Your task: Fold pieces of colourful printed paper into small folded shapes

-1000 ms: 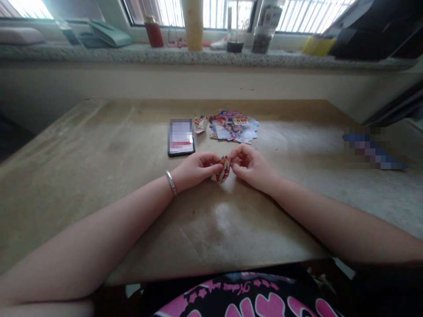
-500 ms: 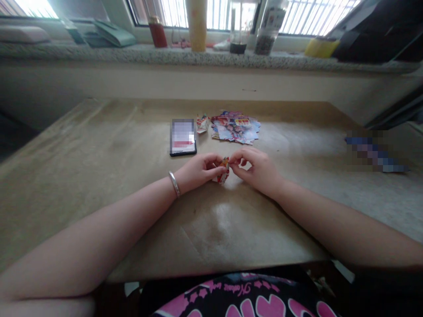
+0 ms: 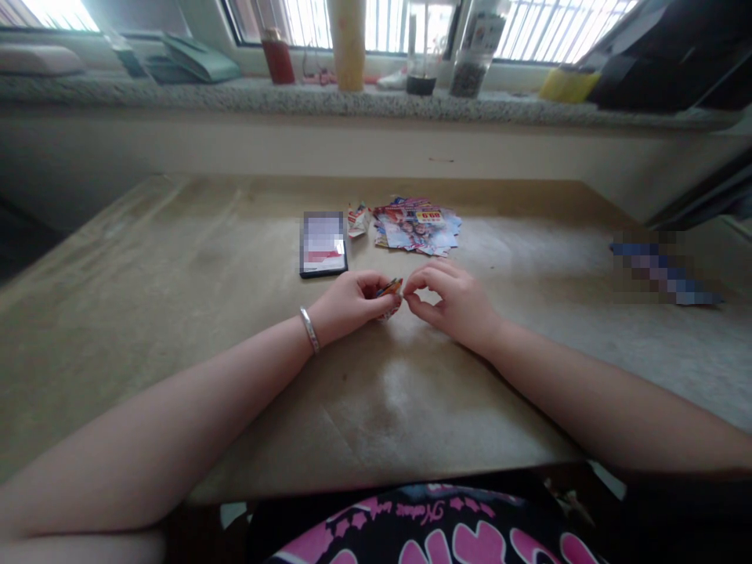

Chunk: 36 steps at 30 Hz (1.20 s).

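A small piece of folded printed paper (image 3: 388, 305), white with red, orange and green, is pinched between the thumb and fingers of my left hand (image 3: 365, 296). Part of it is hidden behind those fingers. My right hand (image 3: 450, 296) meets the paper's right edge, thumb and forefinger tips closed together in a ring shape. Just beyond my hands lies another folded paper piece (image 3: 358, 221), white and red. To its right is a loose stack of colourful printed paper sheets (image 3: 417, 229). A phone (image 3: 323, 244) with a blurred screen rests left of them.
The table (image 3: 247, 399) reaches to the wall under a granite windowsill (image 3: 329, 100). On the sill stand a red bottle (image 3: 278, 59), a yellow cylinder (image 3: 348, 47), clear containers and a black bag (image 3: 663, 59). A blurred blue item (image 3: 667, 272) lies at the table's right.
The folded paper has turned in my fingers, so less of its red and white side shows. My right fingers have rounded into a wider ring. The things on the table have stayed put.
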### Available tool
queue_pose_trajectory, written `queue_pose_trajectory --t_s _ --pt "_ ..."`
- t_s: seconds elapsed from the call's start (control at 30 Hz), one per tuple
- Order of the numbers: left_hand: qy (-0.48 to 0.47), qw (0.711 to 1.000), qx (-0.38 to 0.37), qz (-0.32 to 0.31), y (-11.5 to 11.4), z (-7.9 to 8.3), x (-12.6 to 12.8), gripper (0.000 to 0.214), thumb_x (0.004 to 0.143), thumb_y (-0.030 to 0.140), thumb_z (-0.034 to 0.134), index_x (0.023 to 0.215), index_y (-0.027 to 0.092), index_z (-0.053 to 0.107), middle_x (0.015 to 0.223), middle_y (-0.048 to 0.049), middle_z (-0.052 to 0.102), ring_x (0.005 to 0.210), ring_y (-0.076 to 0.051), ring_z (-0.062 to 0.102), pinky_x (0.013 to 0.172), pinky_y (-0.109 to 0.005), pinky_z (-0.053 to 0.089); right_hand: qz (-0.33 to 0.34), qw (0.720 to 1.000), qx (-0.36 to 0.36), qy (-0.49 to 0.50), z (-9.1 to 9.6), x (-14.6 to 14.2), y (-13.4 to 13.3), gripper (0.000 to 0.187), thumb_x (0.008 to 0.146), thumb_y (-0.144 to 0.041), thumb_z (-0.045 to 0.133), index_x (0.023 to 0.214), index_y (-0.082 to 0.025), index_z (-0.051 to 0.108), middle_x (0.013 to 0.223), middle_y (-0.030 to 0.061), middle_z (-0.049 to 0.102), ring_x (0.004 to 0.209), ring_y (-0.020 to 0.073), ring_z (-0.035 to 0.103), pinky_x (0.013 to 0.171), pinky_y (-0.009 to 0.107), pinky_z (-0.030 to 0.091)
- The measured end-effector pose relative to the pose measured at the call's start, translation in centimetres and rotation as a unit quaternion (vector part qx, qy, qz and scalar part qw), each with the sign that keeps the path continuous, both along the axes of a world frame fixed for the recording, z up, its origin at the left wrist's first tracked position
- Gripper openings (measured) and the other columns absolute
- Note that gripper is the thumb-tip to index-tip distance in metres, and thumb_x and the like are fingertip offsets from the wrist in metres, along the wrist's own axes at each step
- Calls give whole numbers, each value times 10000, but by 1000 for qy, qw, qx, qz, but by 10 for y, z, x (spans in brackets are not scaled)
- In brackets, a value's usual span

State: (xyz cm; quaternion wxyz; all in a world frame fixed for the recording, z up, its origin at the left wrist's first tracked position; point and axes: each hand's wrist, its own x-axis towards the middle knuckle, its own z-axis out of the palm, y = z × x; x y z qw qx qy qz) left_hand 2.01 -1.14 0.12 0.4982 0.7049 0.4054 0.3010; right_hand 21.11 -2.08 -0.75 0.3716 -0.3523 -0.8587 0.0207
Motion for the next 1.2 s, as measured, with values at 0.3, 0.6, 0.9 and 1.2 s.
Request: queue_pose_trajectory --t_s 0.3,0.6,0.9,1.2 --pt "26 998 49 24 0 -3 0 196 710 313 617 672 128 565 575 44 512 518 -56 431 472 -167 333 -3 1000 11 6 -1 -1 0 50 821 -194 575 774 -204 589 808 34 650 791 162 585 721 300 472" --pt "7 999 41 17 2 -7 0 231 723 343 635 755 115 624 645 -5 612 543 -74 512 504 -177 398 2 1000 21 22 -2 0 1 80 842 -217 568 785 -200 622 789 33 641 739 145 575 691 288 471" --pt "7 998 37 46 2 -5 0 213 723 327 644 689 119 613 607 -1 617 513 -71 518 487 -173 411 4 1000 3 8 -4 2 2 75 836 -222 575 783 -209 627 820 32 666 794 156 597 730 298 472" --pt "27 997 51 45 2 -7 -1 232 717 348 649 702 117 628 611 -1 622 519 -73 520 481 -169 400 -8 1000 -12 19 -4 0 1 79 831 -219 579 780 -215 640 792 27 651 753 148 579 715 294 472"
